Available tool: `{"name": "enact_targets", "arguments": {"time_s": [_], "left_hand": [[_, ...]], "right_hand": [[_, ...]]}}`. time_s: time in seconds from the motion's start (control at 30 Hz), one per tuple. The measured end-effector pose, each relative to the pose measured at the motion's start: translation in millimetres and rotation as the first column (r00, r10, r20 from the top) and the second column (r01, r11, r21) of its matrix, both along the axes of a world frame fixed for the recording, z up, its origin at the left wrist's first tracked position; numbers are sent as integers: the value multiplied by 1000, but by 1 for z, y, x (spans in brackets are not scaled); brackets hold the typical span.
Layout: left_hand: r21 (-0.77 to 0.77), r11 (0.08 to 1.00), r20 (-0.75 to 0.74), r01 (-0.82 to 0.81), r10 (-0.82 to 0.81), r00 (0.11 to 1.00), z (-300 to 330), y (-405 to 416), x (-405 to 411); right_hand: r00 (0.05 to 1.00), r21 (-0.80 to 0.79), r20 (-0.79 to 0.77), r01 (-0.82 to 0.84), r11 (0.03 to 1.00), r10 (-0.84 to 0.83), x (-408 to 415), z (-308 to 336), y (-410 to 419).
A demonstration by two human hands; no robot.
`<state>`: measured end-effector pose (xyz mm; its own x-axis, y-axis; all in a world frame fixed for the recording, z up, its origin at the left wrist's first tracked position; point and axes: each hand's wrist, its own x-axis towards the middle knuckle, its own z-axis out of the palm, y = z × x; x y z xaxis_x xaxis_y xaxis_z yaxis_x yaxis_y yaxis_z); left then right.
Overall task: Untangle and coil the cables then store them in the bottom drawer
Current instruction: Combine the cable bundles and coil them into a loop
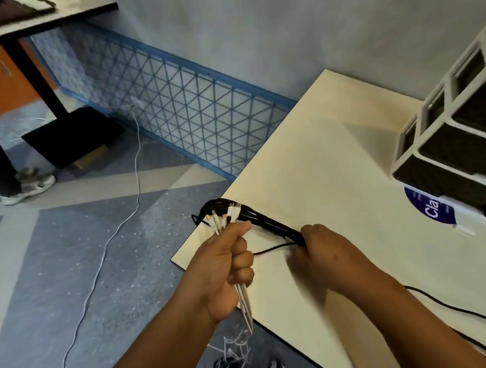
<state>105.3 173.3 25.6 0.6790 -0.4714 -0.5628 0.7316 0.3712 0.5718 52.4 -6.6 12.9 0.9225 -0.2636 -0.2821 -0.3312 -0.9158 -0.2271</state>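
- The left hand (228, 274) makes a tight fist around a bundle of white cables (219, 218); their plug ends fan out above the thumb, and the rest hangs below the fist past the table edge.
- The right hand (323, 244) grips a bunch of black cables (270, 225), fingers curled over them just above the table (334, 154); this hand is blurred.
- The black cables run from the right grip up and left to a looped end at the table's corner, right behind the white plug ends.
- One thin black strand (272, 249) arcs loose between the two hands.
- A white drawer unit (457, 140) with dark drawers stands at the table's right side, well apart from the hands; its drawers are pulled out in steps.
- Another black cable (457, 309) trails over the table's near right edge.
- A white cord (108, 245) snakes across the floor to the left.
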Motion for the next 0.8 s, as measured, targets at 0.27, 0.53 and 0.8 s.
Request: {"name": "enact_targets", "arguments": {"time_s": [0.27, 0.53, 0.8], "left_hand": [[-10, 1000, -41, -4, 3, 999, 3, -25, -29], [2, 991, -105, -137, 137, 985, 11, -65, -12], [123, 975, -67, -183, 192, 979, 13, -60, 10]], "right_hand": [[958, 804, -46, 204, 559, -283, 1, 47, -5], [974, 698, 128, 46, 714, -187, -29, 44, 15], [978, 666, 169, -20, 746, -124, -58, 52, 8]]}}
